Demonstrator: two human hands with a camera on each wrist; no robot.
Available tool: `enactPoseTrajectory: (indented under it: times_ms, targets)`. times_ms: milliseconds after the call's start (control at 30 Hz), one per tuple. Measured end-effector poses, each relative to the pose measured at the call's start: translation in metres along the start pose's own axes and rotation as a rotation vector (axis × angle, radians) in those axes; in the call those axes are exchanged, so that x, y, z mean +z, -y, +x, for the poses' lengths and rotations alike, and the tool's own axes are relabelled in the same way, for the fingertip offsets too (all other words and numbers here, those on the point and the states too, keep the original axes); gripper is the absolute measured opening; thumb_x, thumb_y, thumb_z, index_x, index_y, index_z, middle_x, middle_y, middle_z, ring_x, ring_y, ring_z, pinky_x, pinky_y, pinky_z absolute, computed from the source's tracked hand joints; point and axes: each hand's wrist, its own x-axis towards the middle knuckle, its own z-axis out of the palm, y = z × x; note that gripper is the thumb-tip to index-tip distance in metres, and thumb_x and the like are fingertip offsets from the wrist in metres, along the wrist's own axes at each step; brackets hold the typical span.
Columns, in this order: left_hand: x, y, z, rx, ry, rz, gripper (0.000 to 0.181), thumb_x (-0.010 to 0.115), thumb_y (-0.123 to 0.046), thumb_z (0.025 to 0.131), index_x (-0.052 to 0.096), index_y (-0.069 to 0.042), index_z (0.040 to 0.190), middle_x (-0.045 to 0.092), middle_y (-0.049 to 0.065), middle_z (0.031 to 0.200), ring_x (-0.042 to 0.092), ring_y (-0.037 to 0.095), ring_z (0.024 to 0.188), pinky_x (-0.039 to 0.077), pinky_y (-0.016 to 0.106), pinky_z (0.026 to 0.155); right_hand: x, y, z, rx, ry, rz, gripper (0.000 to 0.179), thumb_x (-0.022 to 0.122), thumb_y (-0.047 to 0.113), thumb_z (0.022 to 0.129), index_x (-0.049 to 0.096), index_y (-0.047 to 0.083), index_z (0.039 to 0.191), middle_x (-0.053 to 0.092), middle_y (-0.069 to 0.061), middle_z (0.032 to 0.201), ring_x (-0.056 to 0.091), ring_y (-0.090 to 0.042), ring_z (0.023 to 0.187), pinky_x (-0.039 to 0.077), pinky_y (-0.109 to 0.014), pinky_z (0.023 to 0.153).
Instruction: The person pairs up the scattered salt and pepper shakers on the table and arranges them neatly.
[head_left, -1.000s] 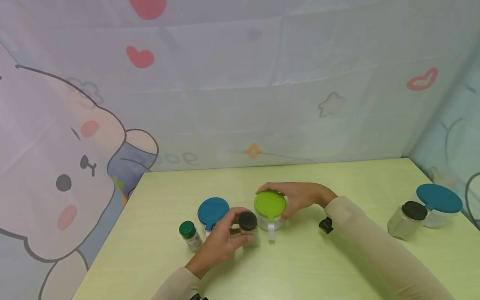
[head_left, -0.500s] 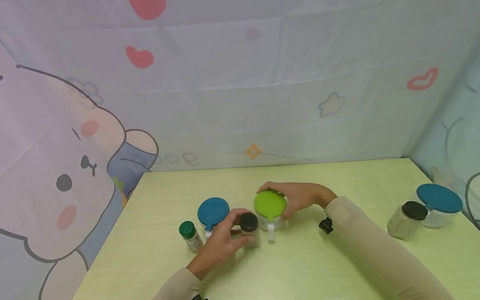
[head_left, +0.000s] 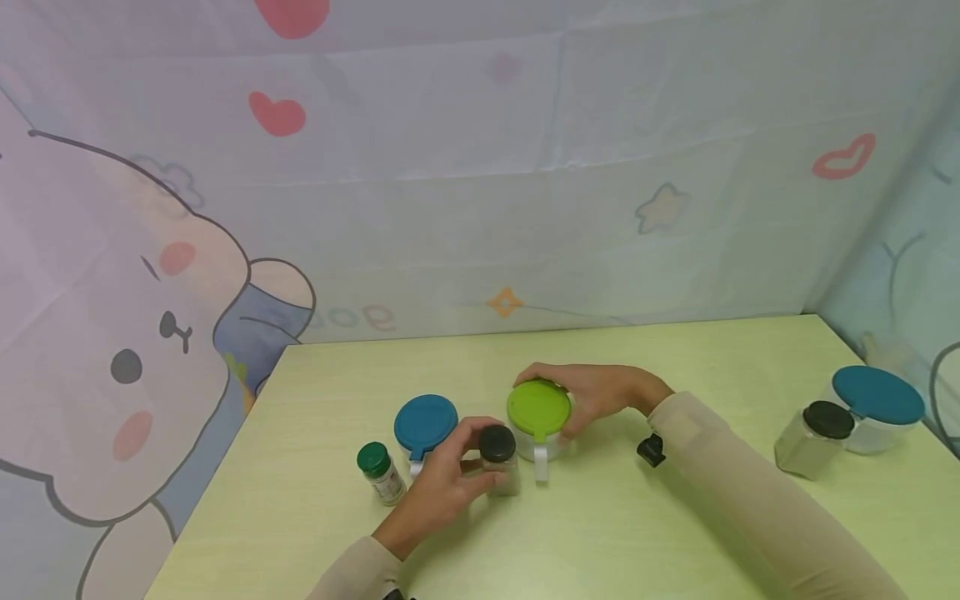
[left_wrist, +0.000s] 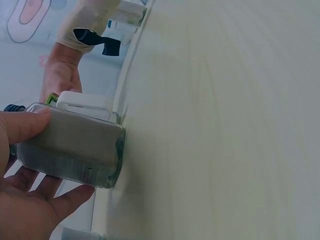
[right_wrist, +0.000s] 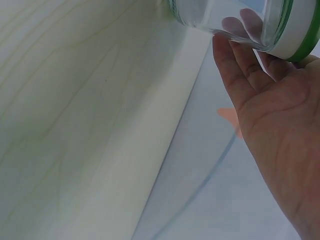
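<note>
My left hand (head_left: 444, 485) grips a clear square-sided spice jar (left_wrist: 75, 145) with a black lid, thumb on one side and fingers on the other. The jar stands upright at the table's middle. Just right of it, my right hand (head_left: 596, 393) curls round a glass jar with a lime-green lid (head_left: 538, 407) and a white handle (head_left: 541, 463). In the right wrist view fingers (right_wrist: 235, 70) wrap the clear glass wall (right_wrist: 210, 17). Left of my left hand stand a blue-lidded jar (head_left: 426, 423), partly hidden by the hand, and a small green-capped shaker (head_left: 381, 473).
At the table's right end, another black-lidded square jar (head_left: 813, 442) stands in front of a wider blue-lidded jar (head_left: 877, 408). A printed cloth (head_left: 450, 167) hangs behind the pale yellow table (head_left: 600, 533). Dark wrist mounts show on the sleeves.
</note>
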Motion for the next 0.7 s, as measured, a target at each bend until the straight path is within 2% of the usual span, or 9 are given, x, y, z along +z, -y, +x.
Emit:
enactPoseTrajectory:
  times_ms: [433,700]
  targets:
    - [0.0023,0.0002,0.0004,-0.014,-0.036,-0.009,0.056,0.078,-0.014,0.09,0.052,-0.016,0.139,0.058,0.0,0.136,0.054,0.024,0.128,0.049,0.049,0.106,0.001,0.0008,0.0005,0.008,0.003,0.004,0.08,0.081,0.012,0.074,0.045,0.038,0.14,0.056,0.011,0.131,0.056,-0.014,0.115,0.046,-0.041,0.1]
    - [0.0024,-0.0001,0.0002,-0.005,-0.039,-0.01,0.056,0.078,-0.013,0.09,0.052,-0.016,0.139,0.058,-0.005,0.136,0.054,0.019,0.129,0.05,0.047,0.105,0.0002,0.0009,0.0019,0.001,0.008,0.019,0.08,0.081,0.011,0.074,0.045,0.038,0.14,0.056,0.012,0.132,0.055,-0.012,0.116,0.046,-0.04,0.102]
